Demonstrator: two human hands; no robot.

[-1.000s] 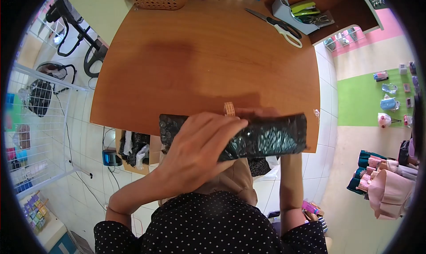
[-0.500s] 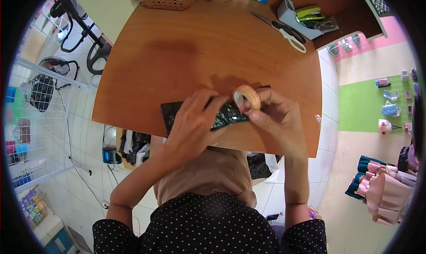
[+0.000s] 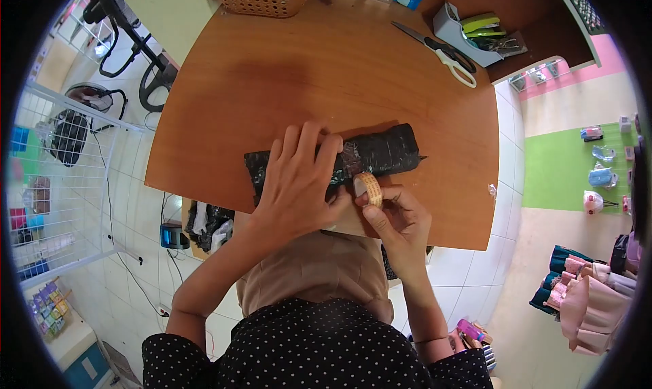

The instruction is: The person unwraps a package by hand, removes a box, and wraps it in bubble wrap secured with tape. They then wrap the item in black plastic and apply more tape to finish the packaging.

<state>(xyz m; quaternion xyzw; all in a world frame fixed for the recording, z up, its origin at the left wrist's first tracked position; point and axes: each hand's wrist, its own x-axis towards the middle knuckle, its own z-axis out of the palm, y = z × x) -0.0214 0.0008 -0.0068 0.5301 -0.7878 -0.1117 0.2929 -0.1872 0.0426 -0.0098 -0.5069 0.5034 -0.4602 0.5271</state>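
A long package wrapped in shiny black plastic point(image 3: 387, 150) lies near the front edge of the wooden table point(image 3: 272, 70). Over its left half is my left hand point(image 3: 299, 178), fingers curled across the top and thumb on the near side, gripping it. A strip of clear tape point(image 3: 352, 157) crosses the package's middle. Just below that strip, my right hand point(image 3: 402, 219) pinches a roll of tape point(image 3: 368, 189) with a patterned orange-brown core. Whether the tape's loose end still joins the package is hidden by the roll and fingers.
Black-and-white scissors point(image 3: 445, 56) lie at the back right, beside a grey holder point(image 3: 468, 39) with a green stapler. At the back left stands a brown woven basket point(image 3: 265, 2). A box with black plastic point(image 3: 210, 223) is below the table's left front.
My right hand with the tape roll has moved down and left, to the package's near side. The package's right half now shows. My left hand remains on the package.
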